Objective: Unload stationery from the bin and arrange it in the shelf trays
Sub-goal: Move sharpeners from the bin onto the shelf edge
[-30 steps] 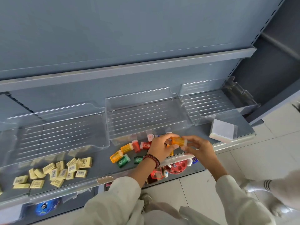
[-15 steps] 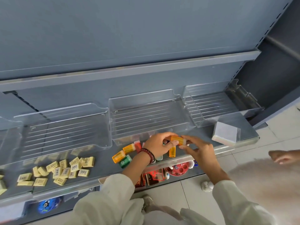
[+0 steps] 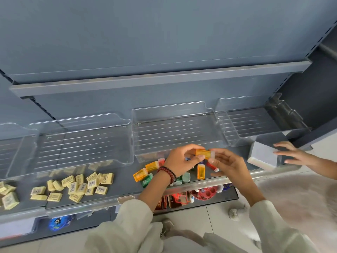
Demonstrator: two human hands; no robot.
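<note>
Left hand (image 3: 179, 162) grips an orange case (image 3: 202, 153) and the right hand (image 3: 230, 166) pinches its white cap end. Over the last second the case has stayed between them, lifted only slightly off the shelf (image 3: 120, 177), so it likely still has to go into the clear tray (image 3: 173, 128) just behind the hands. More cases (image 3: 152, 166) lie loose under and left of the left hand, with erasers (image 3: 76, 185) further left. Another person's hand (image 3: 293, 155) has now come in, well right of the right hand, and touches a grey box (image 3: 264, 157). Pale floor tiles (image 3: 215, 216) show below.
</note>
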